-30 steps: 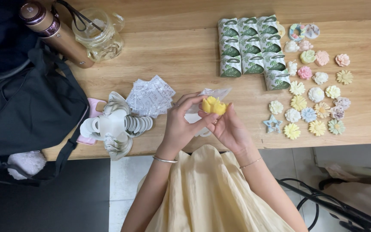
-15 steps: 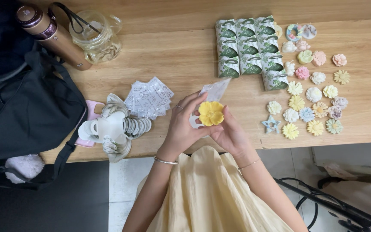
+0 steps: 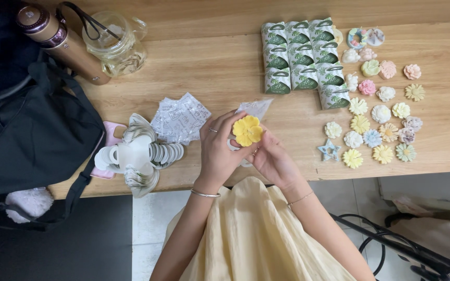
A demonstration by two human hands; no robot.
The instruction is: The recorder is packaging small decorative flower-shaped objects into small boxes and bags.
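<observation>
Both hands meet over the near edge of the wooden table [image 3: 225,73], pinching one yellow flower piece [image 3: 247,130] between them. Left hand [image 3: 220,148] closes thumb and fingers on the flower's 9 o'clock side; right hand [image 3: 272,160] supports it from 5 o'clock, fingers curled under. Flower faces up toward the camera, likely held that way so the petals stay visible and unpressed. A clear small bag [image 3: 256,108] sticks out at 12 o'clock of the flower, behind it, seemingly caught in the same grip; cannot tell which hand carries it. A white ring-like bit shows under the hands, too hidden to name.

Outward: at 9 o'clock of the hands, a loose pile of clear printed sachets [image 3: 179,118], within easy reach. Further at 9 o'clock, a fan of white card tags [image 3: 140,155] lying on a pink item at the table edge. At 1 o'clock, a block of green-and-white small boxes [image 3: 302,58] packed in tight rows, touching. At 3 o'clock, many pastel flower pieces [image 3: 376,122] laid out apart from each other, plus a blue star piece [image 3: 329,151], spaced so none touch. Far 10 o'clock: glass jug [image 3: 114,44], bronze flask [image 3: 61,44], black bag [image 3: 32,135] hanging over the edge.
</observation>
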